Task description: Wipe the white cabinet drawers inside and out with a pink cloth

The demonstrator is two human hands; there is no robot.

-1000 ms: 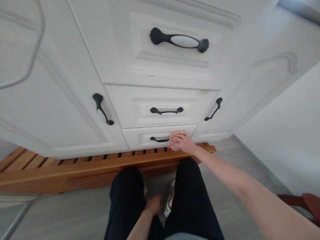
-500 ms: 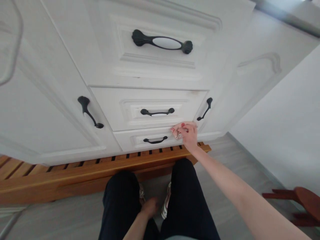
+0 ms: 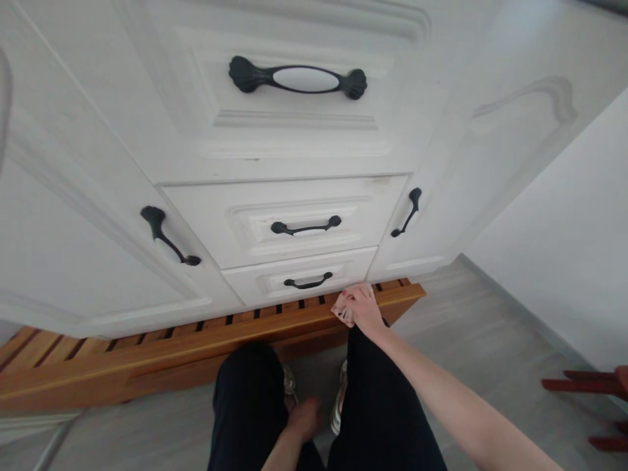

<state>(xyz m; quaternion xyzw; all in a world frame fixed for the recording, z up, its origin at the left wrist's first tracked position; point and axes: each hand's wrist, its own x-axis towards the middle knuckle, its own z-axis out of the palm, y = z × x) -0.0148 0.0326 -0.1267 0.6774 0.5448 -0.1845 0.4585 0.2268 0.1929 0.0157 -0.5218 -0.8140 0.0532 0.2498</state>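
A pale pink cloth [image 3: 343,313] with red marks and dark stripes is bunched under the fingers of my right hand [image 3: 364,306]. Hand and cloth are at the front of the slatted wooden bench [image 3: 196,341], just below the lowest drawer [image 3: 269,282] of a white cabinet. That drawer has a dark curved handle [image 3: 308,282]. My left hand [image 3: 305,418] hangs low between my knees, over the floor near my shoes. Motion smears its fingers, and I see nothing in it.
Above are a middle drawer [image 3: 245,242] and a large upper panel with a dark and white handle [image 3: 299,78]. Doors with dark handles flank the drawers. A white wall [image 3: 564,229] rises at the right, and a reddish-brown wooden stool [image 3: 579,386] shows at the lower right edge.
My right hand and the cloth have moved down from the lowest drawer's right corner to the bench. The view has shifted slightly. My left hand remains between my knees.
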